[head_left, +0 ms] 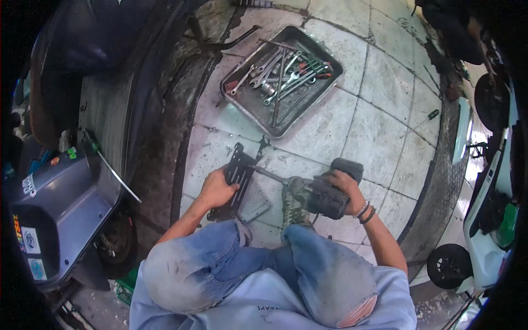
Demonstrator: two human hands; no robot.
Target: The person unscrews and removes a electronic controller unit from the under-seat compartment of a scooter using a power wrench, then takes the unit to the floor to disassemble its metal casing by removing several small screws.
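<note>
With my left hand [218, 188] I grip a black slotted bracket [240, 171], tilted above the tiled floor, fingers closed around its left edge. My right hand [345, 188] is wrapped round the handle of a dark cordless power driver [312, 196]. A long metal shaft [268, 173] runs left from the driver toward the bracket; its tip reaches the bracket's right side, but whether it sits on a fastener is too small to tell. Beside and partly beneath the bracket is a grey finned panel [255, 201], like a radiator. My knees are bent below both hands.
A black-rimmed tray [281, 131] beyond my hands holds several wrenches [268, 69] and long bars. A screwdriver [433, 114] lies on the tiles at right. A grey-blue scooter [82, 203] stands at left, a white motorbike [487, 220] at right. A bent metal lever [234, 41] lies near the tray.
</note>
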